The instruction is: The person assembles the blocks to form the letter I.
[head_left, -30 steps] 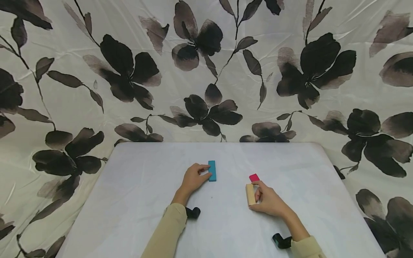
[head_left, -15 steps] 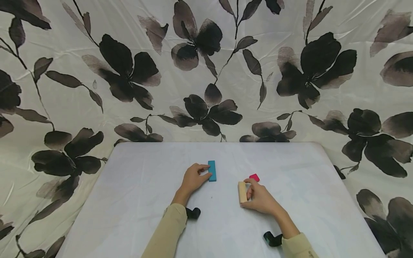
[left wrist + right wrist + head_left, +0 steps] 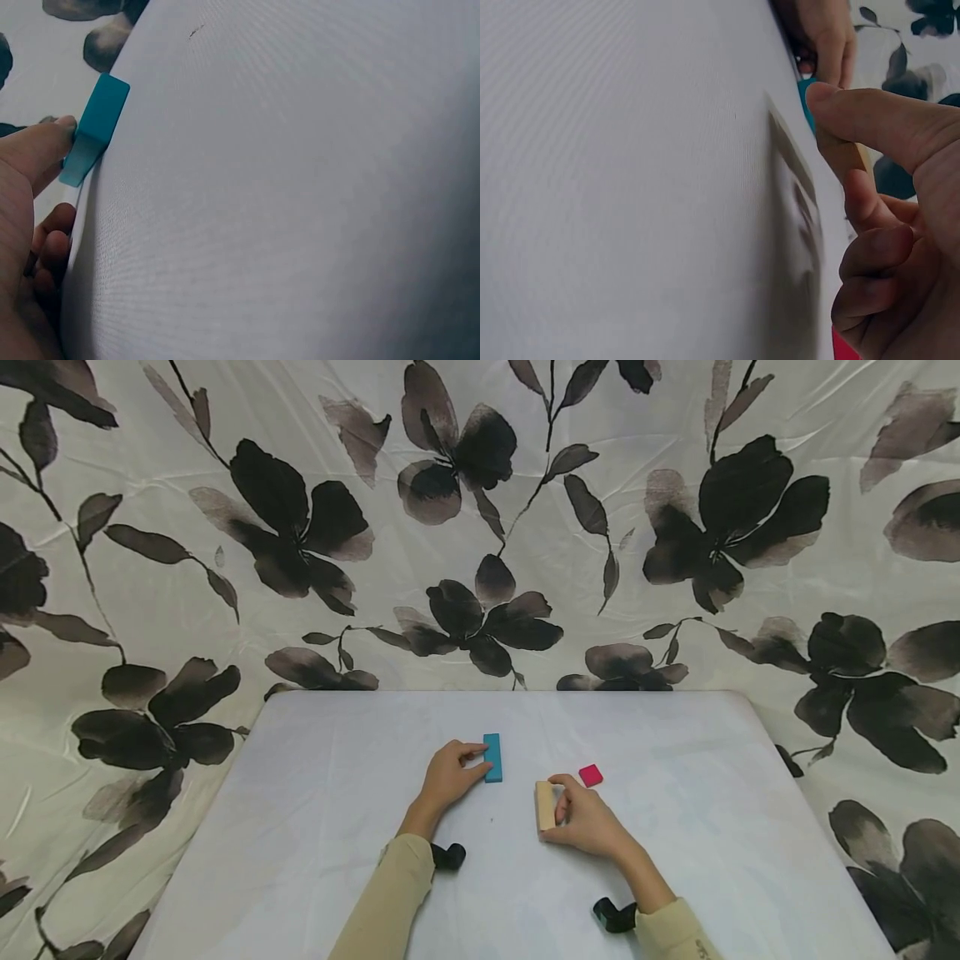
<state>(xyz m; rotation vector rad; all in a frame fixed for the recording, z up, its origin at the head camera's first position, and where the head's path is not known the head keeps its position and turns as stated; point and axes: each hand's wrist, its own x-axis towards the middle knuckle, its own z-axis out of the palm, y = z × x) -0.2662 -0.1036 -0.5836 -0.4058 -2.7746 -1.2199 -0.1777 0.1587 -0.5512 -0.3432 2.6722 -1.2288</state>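
In the head view a long blue block (image 3: 492,758) stands just right of my left hand (image 3: 452,774), whose thumb and forefinger hold its left side. The left wrist view shows the thumb against this blue block (image 3: 103,112). My right hand (image 3: 588,818) pinches a pale wooden block (image 3: 545,806) lengthwise, thumb at the near end and forefinger at the far end. In the right wrist view my fingers cover much of the wooden block (image 3: 841,156), and a shadow falls on the cloth beside it. A small red block (image 3: 591,775) lies behind the right hand.
A white cloth covers the table (image 3: 315,860). Behind it hangs a floral curtain (image 3: 600,527). A black wrist device (image 3: 448,857) sits beside the left wrist, and another black wrist device (image 3: 615,915) is beside the right one.
My right hand has carried the wooden block leftward, toward the blue block, and the red block now shows fully. The left hand and blue block have stayed in place.
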